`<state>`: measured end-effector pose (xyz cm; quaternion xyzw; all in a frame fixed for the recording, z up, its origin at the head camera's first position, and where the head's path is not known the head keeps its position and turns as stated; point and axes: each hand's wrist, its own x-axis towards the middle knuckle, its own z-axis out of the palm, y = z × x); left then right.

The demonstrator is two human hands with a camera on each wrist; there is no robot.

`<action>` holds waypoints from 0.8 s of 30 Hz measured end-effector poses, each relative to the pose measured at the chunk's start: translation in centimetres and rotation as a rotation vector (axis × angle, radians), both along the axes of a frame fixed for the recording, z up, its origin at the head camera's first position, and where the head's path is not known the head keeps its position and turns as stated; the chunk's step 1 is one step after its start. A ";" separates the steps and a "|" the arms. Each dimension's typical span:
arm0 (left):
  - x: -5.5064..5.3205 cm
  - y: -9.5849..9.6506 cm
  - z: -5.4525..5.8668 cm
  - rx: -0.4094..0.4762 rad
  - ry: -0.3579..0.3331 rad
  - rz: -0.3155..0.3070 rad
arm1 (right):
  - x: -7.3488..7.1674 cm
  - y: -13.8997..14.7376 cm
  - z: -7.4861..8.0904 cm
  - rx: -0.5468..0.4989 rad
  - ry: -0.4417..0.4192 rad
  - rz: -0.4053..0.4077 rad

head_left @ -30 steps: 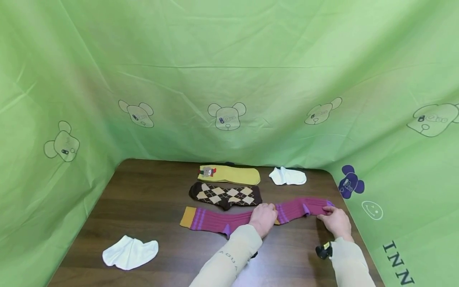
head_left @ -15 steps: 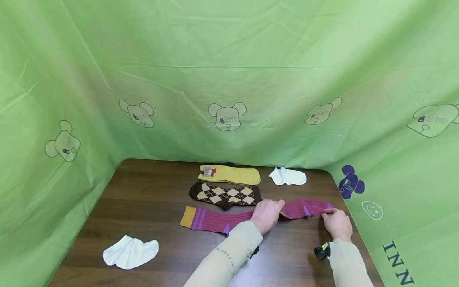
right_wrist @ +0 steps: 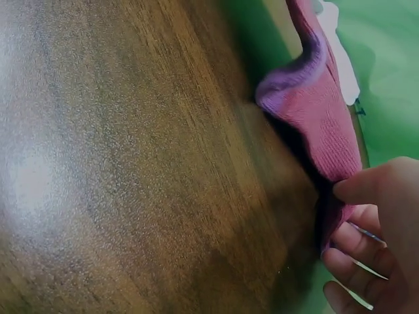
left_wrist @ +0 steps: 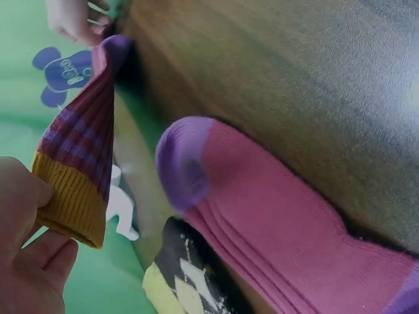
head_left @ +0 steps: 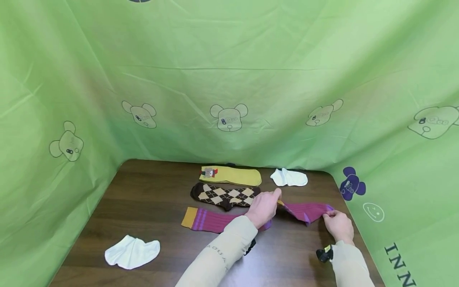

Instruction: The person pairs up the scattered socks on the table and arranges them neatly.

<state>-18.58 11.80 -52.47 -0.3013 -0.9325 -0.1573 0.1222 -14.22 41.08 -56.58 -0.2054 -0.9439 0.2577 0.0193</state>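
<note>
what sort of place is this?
Likely a makeshift recording booth, not a lived-in room: green cartoon-print fabric closes off the wood-grain table on three sides, and a wrist-worn black device could be a camera.

Head view: set high and farthest back, facing forward and down over most of the wooden surface to the green curtain. Left wrist view: close beside the left grip, looking along the raised magenta sock toward the right grip, the curtain at frame left. Right wrist view: close beside the right grip, looking down onto the surface, the curtain at frame right. All share this sock and the white ankle sock.
</note>
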 end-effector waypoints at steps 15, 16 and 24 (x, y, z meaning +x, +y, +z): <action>-0.8 -1.2 2.0 0.106 -0.069 -0.020 | 0.0 -0.8 0.6 -0.083 0.135 -0.071; -0.8 -1.3 2.1 0.118 -0.073 -0.019 | 0.0 -0.8 0.7 -0.092 0.144 -0.076; -1.1 -2.1 2.9 0.211 -0.104 0.005 | -0.2 -1.5 1.3 -0.153 0.232 -0.102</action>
